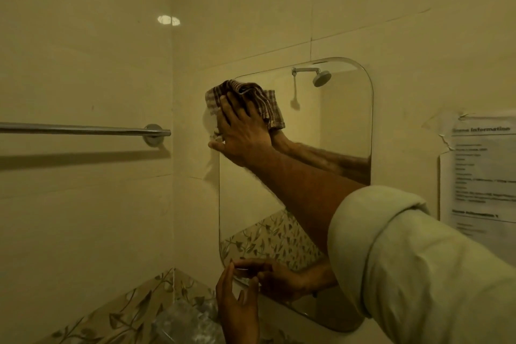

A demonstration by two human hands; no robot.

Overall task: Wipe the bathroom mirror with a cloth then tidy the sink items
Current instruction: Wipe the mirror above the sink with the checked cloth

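Right hand (240,131) reaches up from rolled pale sleeve (413,260), arm stretched across mirror (335,126). Palm flat, fingers spread, pressing checked cloth (268,103) on mirror's upper left corner. Cloth bunched, partly over mirror edge onto wall tile.

Left hand (237,307) low, at mirror's bottom left corner, fingers loosely spread, holding nothing, fingertips near glass edge.

Towel rail (83,130) on left wall. Paper notice (483,170) right of mirror, text too blurred to read. Sink items: only vague clear shape at bottom edge, cut off.
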